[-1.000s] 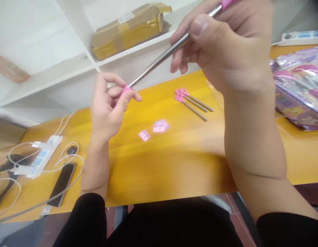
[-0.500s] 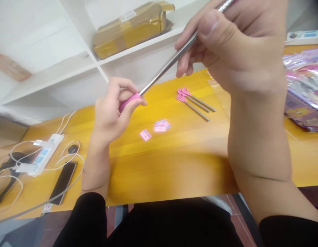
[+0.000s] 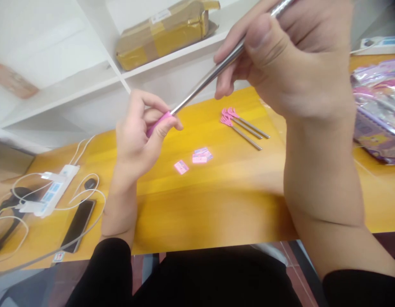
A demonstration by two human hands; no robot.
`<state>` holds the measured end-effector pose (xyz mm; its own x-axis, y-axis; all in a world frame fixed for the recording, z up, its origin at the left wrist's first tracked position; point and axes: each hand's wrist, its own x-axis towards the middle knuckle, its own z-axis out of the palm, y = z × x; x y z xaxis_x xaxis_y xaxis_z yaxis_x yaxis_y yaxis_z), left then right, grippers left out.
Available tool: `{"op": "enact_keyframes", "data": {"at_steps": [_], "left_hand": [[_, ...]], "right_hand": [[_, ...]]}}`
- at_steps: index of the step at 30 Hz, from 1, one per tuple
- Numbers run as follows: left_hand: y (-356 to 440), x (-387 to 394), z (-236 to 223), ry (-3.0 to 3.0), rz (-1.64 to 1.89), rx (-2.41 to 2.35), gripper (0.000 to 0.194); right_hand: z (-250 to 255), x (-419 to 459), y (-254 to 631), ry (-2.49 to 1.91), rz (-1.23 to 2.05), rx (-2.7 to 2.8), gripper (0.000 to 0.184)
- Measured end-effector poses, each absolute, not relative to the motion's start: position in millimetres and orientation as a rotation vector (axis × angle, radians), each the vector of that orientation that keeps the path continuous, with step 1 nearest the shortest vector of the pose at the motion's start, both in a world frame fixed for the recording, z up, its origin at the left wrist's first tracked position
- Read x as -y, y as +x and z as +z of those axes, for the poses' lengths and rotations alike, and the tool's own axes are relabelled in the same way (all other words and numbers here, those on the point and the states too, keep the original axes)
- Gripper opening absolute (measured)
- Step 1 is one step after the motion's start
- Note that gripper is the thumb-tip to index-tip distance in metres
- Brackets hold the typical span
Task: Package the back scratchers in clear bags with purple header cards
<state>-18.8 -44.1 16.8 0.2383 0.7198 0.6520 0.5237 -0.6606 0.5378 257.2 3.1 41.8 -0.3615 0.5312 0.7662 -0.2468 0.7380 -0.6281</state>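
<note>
Two hands on one slim metal rod point(image 3: 202, 84), held slanted in the air above the tabletop point(image 3: 210, 213). Left hand point(image 3: 133, 140) grasps the pink end piece point(image 3: 159, 123) at the low end, thumb on the near side, fingers curled round the back. Rod enters that piece right at the thumb. Right hand point(image 3: 300, 68) pinches the rod higher up, thumb over, fingers under. Top end runs out of frame, can't tell what's on it.

Spread grip makes sense: one hand per part, so the joint is braced from both sides and the rod can't swing. Left palm hides most of the pink piece, shape unclear.

Three back scratchers point(image 3: 248, 128) lie beyond, pink claw heads bunched, shafts fanned toward the right wrist. Heads together probably just makes for a tidy group, easy to count. Small pink cards point(image 3: 199, 158) overlap nearer the person, one loose card point(image 3: 181, 167) just beside; flat and central, so easy to reach from either side.

Bagged packs point(image 3: 378, 113) sit out right; power strip point(image 3: 56, 192) and phone point(image 3: 78, 226) out left, leaving both forearms elbow room.
</note>
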Motion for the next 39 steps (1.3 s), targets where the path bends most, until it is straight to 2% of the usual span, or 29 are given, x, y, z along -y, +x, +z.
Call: {"op": "enact_keyframes", "data": {"at_steps": [8, 14, 19, 26, 32, 36, 39], "left_hand": [[-15, 42, 13, 2.254, 1.531, -0.848, 0.028], [-7, 49, 11, 2.209, 1.504, -1.055, 0.036], [0, 52, 8, 2.174, 1.478, -1.109, 0.042], [-2, 56, 11, 2.229, 1.499, -1.163, 0.042], [-5, 57, 16, 2.230, 1.486, -1.150, 0.043], [-19, 52, 22, 2.334, 1.399, -1.160, 0.034], [-30, 47, 29, 2.528, 1.367, -1.216, 0.022]], "right_hand": [[34, 0, 233, -0.224, 0.898, 1.771, 0.031], [30, -5, 222, -0.320, 0.965, 1.785, 0.036], [31, -3, 221, -0.310, 0.995, 1.814, 0.029], [24, -2, 209, -0.139, 1.118, 1.772, 0.042], [24, 3, 206, -0.073, 1.164, 1.792, 0.038], [29, 4, 212, -0.244, 1.078, 1.815, 0.030], [31, -2, 217, -0.224, 1.072, 1.552, 0.033]]}}
